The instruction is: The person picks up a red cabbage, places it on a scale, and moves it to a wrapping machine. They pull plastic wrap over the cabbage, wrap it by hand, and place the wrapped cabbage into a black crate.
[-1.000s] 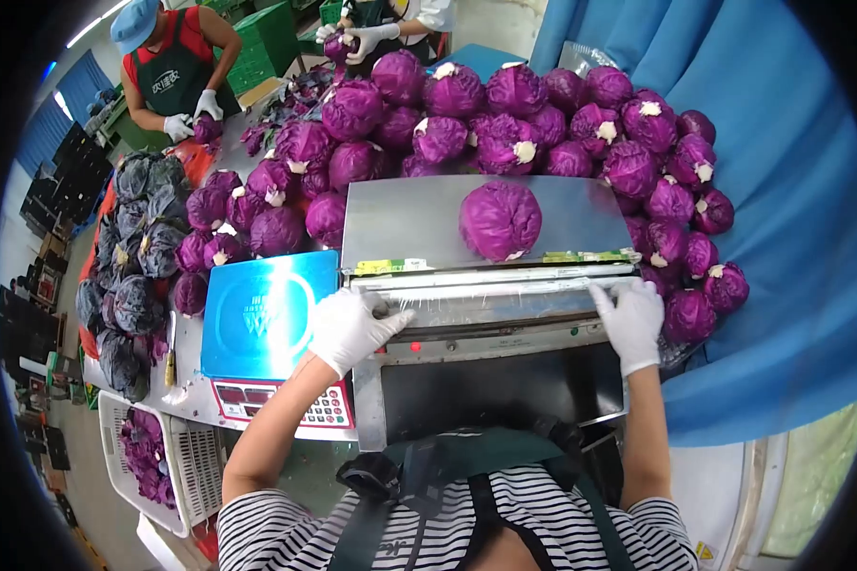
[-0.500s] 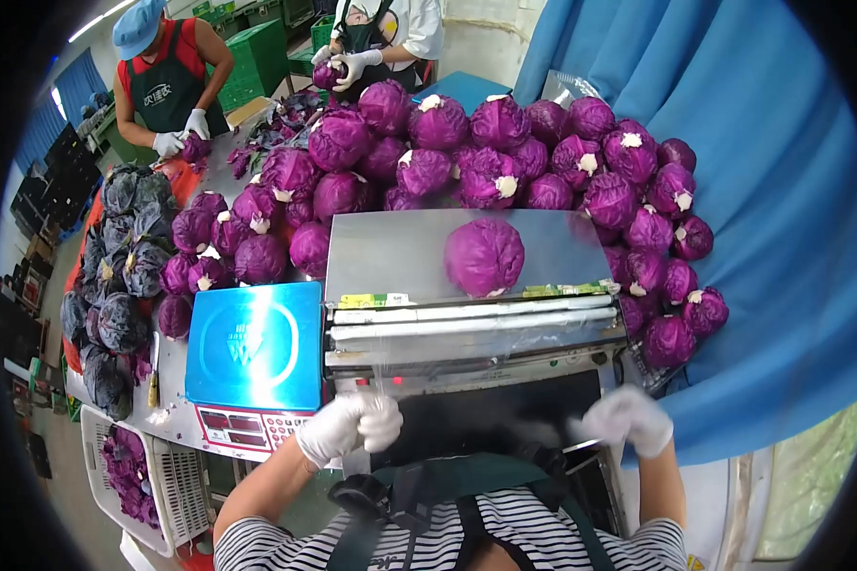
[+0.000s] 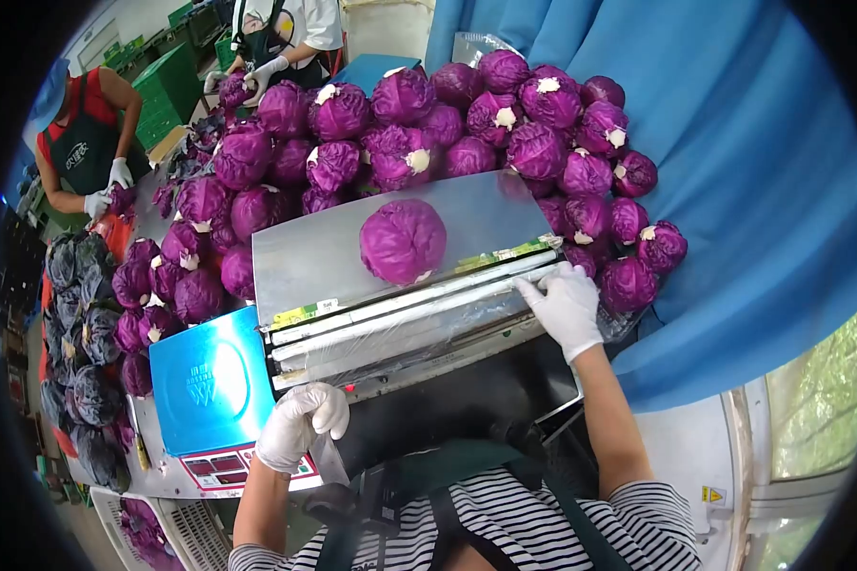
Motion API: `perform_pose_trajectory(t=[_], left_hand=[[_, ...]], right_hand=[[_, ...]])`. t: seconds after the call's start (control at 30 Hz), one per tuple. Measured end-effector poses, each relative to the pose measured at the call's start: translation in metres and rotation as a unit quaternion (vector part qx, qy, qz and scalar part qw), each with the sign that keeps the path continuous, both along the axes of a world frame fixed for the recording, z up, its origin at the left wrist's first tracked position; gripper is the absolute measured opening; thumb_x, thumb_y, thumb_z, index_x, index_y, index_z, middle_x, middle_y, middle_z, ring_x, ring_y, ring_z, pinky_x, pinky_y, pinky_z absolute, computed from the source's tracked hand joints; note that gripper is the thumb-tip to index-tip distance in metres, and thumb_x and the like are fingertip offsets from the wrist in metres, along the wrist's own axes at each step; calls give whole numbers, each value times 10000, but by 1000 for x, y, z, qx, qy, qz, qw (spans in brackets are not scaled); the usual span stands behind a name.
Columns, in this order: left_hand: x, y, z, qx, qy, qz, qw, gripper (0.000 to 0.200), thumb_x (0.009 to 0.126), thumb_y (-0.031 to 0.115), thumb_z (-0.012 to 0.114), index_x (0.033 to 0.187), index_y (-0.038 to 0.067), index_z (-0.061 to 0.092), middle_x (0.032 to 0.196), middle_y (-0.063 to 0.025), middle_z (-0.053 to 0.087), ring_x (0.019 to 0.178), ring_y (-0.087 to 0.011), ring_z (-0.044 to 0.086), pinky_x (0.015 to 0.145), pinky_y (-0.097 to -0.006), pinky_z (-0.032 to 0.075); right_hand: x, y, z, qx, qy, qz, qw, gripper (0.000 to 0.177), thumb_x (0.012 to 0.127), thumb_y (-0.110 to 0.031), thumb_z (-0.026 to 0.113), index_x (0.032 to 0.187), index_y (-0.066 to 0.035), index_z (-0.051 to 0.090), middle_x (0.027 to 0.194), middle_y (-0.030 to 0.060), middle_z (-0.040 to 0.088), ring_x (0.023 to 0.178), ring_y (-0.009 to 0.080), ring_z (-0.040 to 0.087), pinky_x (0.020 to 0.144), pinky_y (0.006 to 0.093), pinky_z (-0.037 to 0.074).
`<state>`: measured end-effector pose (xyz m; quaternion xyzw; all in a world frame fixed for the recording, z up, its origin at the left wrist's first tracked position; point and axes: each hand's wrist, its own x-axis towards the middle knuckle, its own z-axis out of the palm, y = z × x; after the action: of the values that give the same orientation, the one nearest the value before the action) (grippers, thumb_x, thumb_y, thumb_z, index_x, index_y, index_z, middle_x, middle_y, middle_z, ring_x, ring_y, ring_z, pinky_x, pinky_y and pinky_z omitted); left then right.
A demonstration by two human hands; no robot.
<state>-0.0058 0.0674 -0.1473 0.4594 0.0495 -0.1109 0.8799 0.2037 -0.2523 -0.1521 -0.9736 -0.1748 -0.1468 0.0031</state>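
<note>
My left hand, in a white glove, is closed at the lower left corner of the film wrapping machine. Clear plastic film stretches from the rollers toward it, and a loose piece hangs below its fingers. At the right end of the white rollers is my gloved right hand, thumb and fingers apart, touching the film or roller there. A trimmed purple cabbage rests on the machine's metal top, beyond both hands.
Many purple cabbages are piled behind and beside the machine. A blue-topped scale stands left, near a knife and darker untrimmed cabbages. A white crate sits below. Two co-workers handle cabbages; a blue curtain hangs right.
My right hand has moved up and left from the machine's front right to the rollers, its fingers opening. My left hand stays closed near the film. The view has turned.
</note>
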Motion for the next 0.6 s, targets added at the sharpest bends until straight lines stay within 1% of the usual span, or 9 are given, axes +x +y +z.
perform_pose_trajectory(t=[0.13, 0.2, 0.3, 0.37, 0.43, 0.5, 0.53, 0.57, 0.6], left_hand=[[2, -6, 3, 26, -30, -14, 999, 390, 877, 287, 484, 550, 78, 447, 550, -34, 430, 580, -208, 471, 594, -300, 382], [1, -3, 1, 29, -42, -12, 999, 401, 888, 293, 477, 552, 77, 448, 553, -36, 439, 581, -208, 469, 599, -300, 382], [-4, 3, 10, -59, -91, 42, 993, 426, 915, 271, 441, 537, 75, 444, 534, -53, 451, 574, -222, 487, 567, -310, 384], [-13, 7, 22, -66, -132, 48, 988, 431, 917, 261, 431, 528, 75, 446, 523, -53, 449, 558, -229, 493, 549, -316, 384], [-17, 8, 33, -96, -193, 35, 976, 443, 917, 239, 407, 512, 69, 467, 508, -66, 464, 520, -247, 509, 515, -331, 389], [-12, 3, 54, -122, -268, 77, 953, 432, 921, 241, 393, 547, 57, 508, 538, -87, 518, 567, -259, 546, 583, -361, 422], [-7, 3, 62, -140, -303, 109, 936, 413, 922, 242, 390, 586, 48, 532, 551, -89, 535, 596, -263, 562, 637, -364, 440], [5, 14, 68, -124, -397, 86, 905, 383, 929, 255, 385, 664, 29, 545, 642, -118, 568, 685, -274, 581, 732, -378, 442], [22, 27, 77, -106, -486, 61, 865, 368, 935, 267, 381, 741, 9, 559, 732, -148, 601, 774, -286, 600, 828, -392, 443]], right_hand=[[7, 8, -15, 86, 19, 55, 995, 370, 782, -424, 658, 729, -59, 686, 743, 125, 588, 739, 309, 558, 658, 392, 440], [9, 10, -15, 297, 224, 18, 928, 304, 809, -314, 656, 717, -25, 668, 690, 93, 578, 694, 263, 557, 651, 362, 423], [-3, -7, 25, 622, 451, -15, 639, 253, 903, -193, 530, 679, -80, 506, 644, -61, 436, 555, 36, 362, 479, 215, 278], [-10, -32, 18, 695, 590, 20, 411, 278, 890, -135, 443, 625, -145, 358, 614, -55, 318, 513, 52, 277, 439, 208, 226], [-39, -46, 21, 676, 676, 10, 294, 335, 881, -152, 480, 585, -149, 324, 605, -41, 306, 519, 76, 267, 451, 233, 240], [-72, -52, 53, 514, 581, 81, 626, 363, 912, -203, 488, 573, -87, 433, 603, -4, 415, 532, 95, 381, 485, 219, 306], [-73, -72, 42, 637, 581, -14, 507, 321, 911, -220, 495, 674, -6, 528, 658, 37, 523, 611, 129, 527, 550, 198, 392], [-71, -82, 47, 648, 467, 222, 559, 251, 909, -223, 497, 854, 9, 576, 749, 76, 591, 683, 172, 604, 594, 214, 455], [-55, -80, 48, 671, 280, 264, 634, 196, 937, -243, 508, 818, -98, 450, 617, -12, 408, 452, 113, 378, 380, 265, 321]])
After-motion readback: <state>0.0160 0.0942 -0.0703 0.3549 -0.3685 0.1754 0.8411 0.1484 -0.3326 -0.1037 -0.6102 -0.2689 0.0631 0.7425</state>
